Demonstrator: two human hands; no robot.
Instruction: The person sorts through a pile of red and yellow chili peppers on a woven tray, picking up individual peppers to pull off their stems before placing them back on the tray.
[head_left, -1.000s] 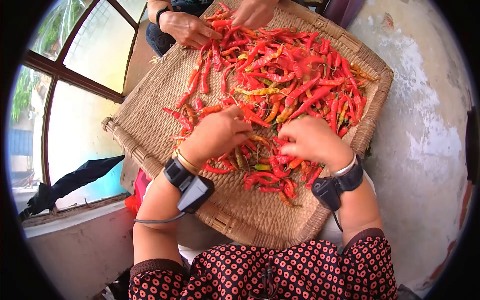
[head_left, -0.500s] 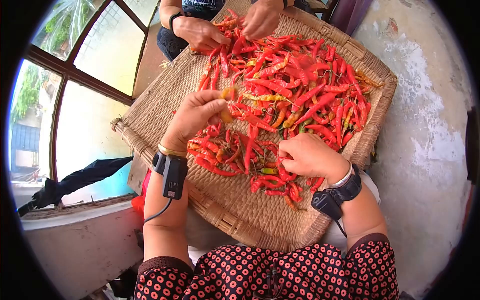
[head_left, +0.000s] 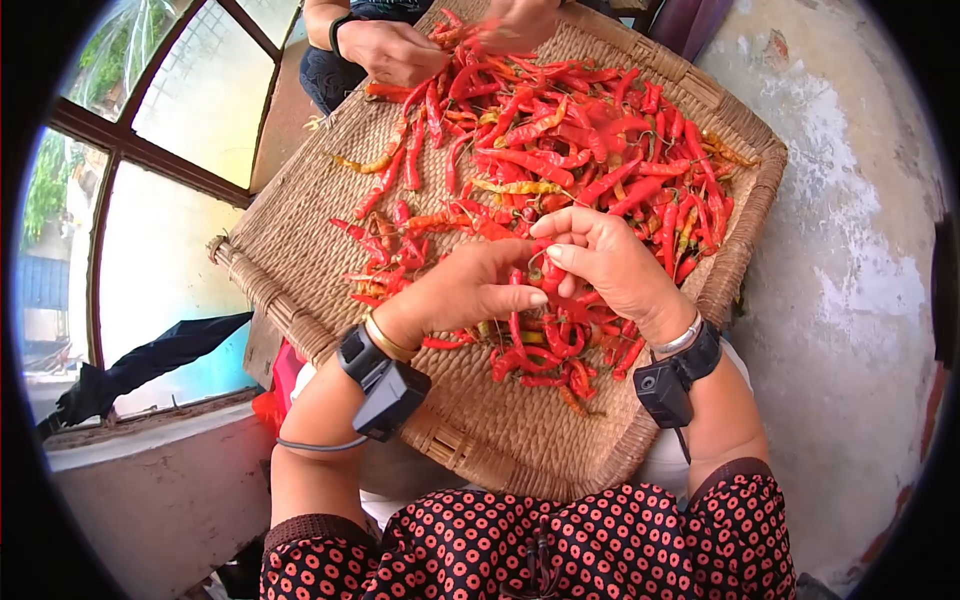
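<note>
Head view: left hand (head_left: 465, 292), right hand (head_left: 612, 262); both tight on a red chili (head_left: 514, 326)

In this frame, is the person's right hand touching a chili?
Touching. The head view shows the right hand and the left hand both pinching one red chili over the woven tray, with no gap visible.

My left hand (head_left: 460, 290) and right hand (head_left: 610, 265) meet in front of me, fingers (head_left: 525, 297) pinched together, both wrists bent inward.
</note>
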